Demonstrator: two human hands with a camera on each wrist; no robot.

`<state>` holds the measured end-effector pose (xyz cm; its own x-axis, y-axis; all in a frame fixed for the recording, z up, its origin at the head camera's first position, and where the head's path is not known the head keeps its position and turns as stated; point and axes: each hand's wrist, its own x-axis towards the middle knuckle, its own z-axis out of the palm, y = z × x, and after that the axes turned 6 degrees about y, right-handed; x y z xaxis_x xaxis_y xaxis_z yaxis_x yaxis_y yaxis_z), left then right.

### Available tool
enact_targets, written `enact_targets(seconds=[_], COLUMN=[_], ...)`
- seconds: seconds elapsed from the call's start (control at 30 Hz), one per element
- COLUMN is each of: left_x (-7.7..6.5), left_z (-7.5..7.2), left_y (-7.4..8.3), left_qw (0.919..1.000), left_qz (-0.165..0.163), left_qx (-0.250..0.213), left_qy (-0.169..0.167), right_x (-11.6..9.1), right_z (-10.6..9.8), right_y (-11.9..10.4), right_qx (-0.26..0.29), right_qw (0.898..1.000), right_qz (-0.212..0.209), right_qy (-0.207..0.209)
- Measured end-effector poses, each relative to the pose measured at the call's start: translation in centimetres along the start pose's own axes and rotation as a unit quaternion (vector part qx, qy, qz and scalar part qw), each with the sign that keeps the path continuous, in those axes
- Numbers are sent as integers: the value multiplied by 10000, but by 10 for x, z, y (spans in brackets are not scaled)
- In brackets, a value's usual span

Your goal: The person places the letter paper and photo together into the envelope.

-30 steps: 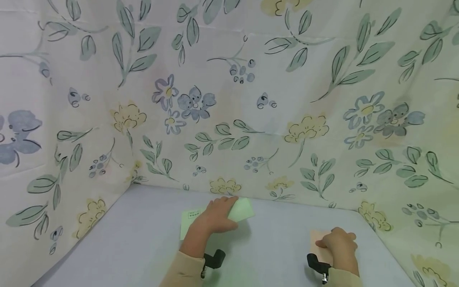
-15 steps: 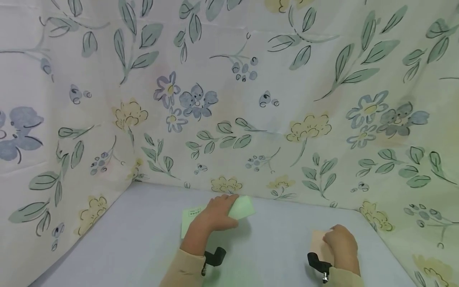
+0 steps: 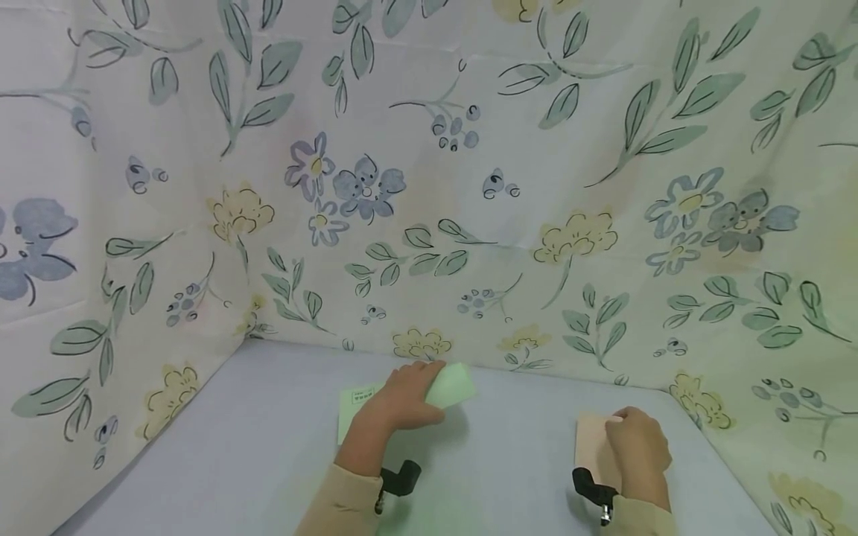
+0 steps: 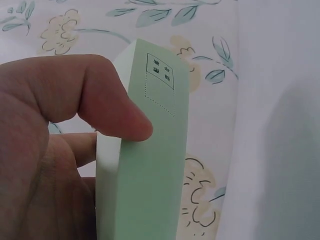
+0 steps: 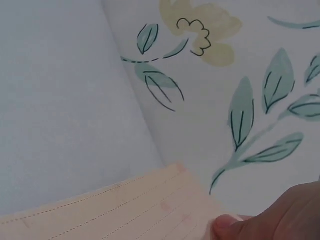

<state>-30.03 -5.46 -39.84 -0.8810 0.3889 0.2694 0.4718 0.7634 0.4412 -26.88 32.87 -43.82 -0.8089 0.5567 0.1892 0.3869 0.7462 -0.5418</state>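
Observation:
My left hand (image 3: 402,402) holds a pale green envelope (image 3: 452,385) above the table, left of the middle. In the left wrist view the thumb presses the front of the envelope (image 4: 152,165), below a printed stamp box, and the other fingers lie partly hidden behind it. To the right, my right hand (image 3: 641,447) pinches a peach-coloured sheet of letter paper (image 3: 593,447) by its upper right part. Dotted writing lines run across the letter paper (image 5: 125,210) in the right wrist view, where the thumb lies on its edge. The lower part of the sheet is hidden by the wrist mount.
A white table surface (image 3: 509,454) stretches between the hands. Behind it and along both sides hangs a floral cloth (image 3: 429,186). Black camera mounts sit at the left wrist (image 3: 402,478) and the right wrist (image 3: 593,489).
My right hand has shifted its fingers to the upper right part of the letter paper, and the sheet has moved slightly up in the head view. The left hand and the envelope have hardly moved.

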Motion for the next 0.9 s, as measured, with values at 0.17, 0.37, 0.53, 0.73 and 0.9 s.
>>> enact_targets(seconds=[0.17,0.37,0.53,0.73,0.9], left_x=[0,1,-1,-1,-1], left_z=[0,1,0,-1,-2], left_y=[1,1,1,1,1], left_qw=[10000,9999,10000,10000,10000], left_qz=[-20,-11,-32,-32,-36], left_qx=[-5,39,2,-6,32], left_qy=[-44,-99,-89,-73,-53], right_x=[0,-8,-17,-24,-23], right_z=[-9,-29,-50,-61,-65], right_y=[-6,-20,-34,-40,-41], right_qx=[231,436,627,743,433], right_qw=[9993,9964,9951,9947,9972], right_qz=[-88,-188,-181,-381,-576], right_qy=[275,710,748,601,212])
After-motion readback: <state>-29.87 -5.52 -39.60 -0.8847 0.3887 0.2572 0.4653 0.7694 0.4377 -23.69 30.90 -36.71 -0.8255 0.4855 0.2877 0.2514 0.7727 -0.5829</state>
